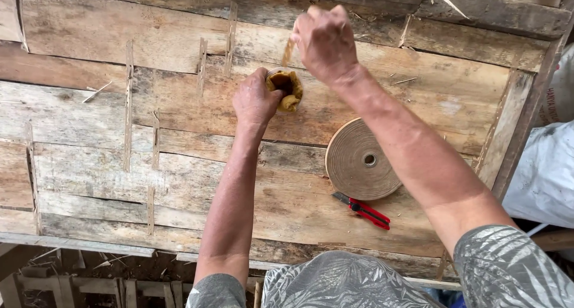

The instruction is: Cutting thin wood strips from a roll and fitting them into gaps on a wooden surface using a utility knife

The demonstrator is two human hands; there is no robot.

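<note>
Rough plank workbench [89, 117], weathered boards, thin wood strips nailed across seams, splinters scattered. Left hand [256, 102] wrapped around small glue jar [286, 88] at bench centre, rim caked yellow-brown. Right hand [326, 42] above jar, fingers pinched on thin wooden stick [288, 51]. Roll of brown veneer tape [362, 160] flat near right forearm; red utility knife [365, 211] just beside roll. White sack [547, 170] at right edge.

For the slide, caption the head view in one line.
Left hand steadies a small glue-smeared jar while right hand lifts a thin stick above it.
</note>
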